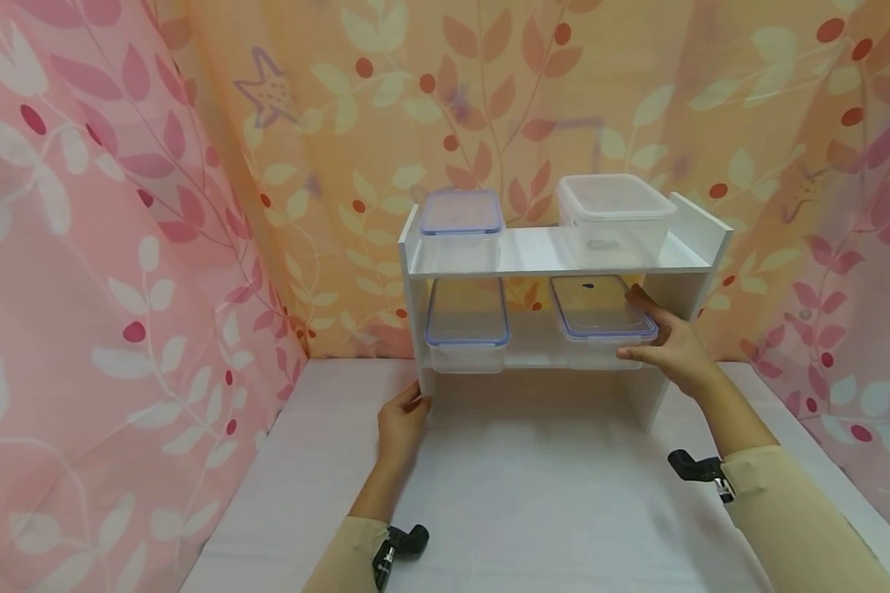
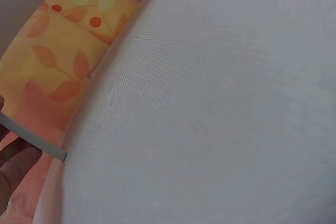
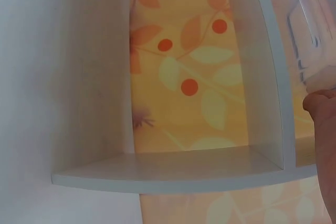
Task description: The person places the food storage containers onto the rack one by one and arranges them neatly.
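Observation:
A white two-tier shelf (image 1: 534, 354) stands on the table, two clear plastic containers on each tier. Near the foot of its left side panel, my left hand (image 1: 402, 422) pinches the panel's edge; in the left wrist view fingers (image 2: 21, 163) show on both sides of that panel (image 2: 39, 142). My right hand (image 1: 671, 342) grips the right end of the lower right food container (image 1: 601, 317), which has a blue-rimmed lid and juts slightly past the shelf front. Only part of this hand (image 3: 326, 114) shows in the right wrist view, against the clear container wall.
A blue-rimmed container (image 1: 467, 329) sits lower left. Above are another blue-rimmed container (image 1: 460, 226) and a larger white-lidded one (image 1: 615, 218). A patterned curtain (image 1: 326, 206) hangs behind the shelf and along both sides. Pale cloth covers the table (image 1: 541, 502).

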`<state>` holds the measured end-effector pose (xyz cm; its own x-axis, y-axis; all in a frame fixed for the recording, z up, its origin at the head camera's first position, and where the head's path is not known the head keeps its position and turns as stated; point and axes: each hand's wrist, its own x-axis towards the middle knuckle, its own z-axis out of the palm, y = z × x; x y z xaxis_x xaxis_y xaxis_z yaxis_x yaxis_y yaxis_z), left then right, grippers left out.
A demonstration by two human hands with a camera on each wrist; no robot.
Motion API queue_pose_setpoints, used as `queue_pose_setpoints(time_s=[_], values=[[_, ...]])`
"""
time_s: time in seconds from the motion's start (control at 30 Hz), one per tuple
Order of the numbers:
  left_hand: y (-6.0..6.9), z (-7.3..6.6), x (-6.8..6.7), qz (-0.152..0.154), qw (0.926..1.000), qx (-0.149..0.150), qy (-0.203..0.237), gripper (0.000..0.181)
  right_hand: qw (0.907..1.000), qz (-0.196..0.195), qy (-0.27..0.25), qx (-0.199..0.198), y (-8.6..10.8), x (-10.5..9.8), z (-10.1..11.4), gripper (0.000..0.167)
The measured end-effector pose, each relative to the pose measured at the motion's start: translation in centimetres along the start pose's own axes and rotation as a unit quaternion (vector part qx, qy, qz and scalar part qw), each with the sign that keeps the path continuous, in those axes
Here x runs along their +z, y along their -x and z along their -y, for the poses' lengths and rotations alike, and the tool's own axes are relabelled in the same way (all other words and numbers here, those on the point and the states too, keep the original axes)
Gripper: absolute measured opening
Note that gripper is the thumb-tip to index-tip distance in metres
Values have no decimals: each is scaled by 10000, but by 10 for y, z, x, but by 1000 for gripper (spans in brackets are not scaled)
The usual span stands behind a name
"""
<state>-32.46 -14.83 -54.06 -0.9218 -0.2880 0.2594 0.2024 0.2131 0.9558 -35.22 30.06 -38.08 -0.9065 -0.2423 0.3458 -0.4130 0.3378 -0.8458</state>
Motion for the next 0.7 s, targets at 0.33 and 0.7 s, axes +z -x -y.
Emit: queue_pose_setpoints(time_s=[0.33,0.7], values=[[2,-3,2,-40,10000,-33,21,38,9999,35,-26,127,-2,1,0,96],[2,-4,2,23,9999,-79,118,39,9993,251,139,235,-6,-4,-2,97]])
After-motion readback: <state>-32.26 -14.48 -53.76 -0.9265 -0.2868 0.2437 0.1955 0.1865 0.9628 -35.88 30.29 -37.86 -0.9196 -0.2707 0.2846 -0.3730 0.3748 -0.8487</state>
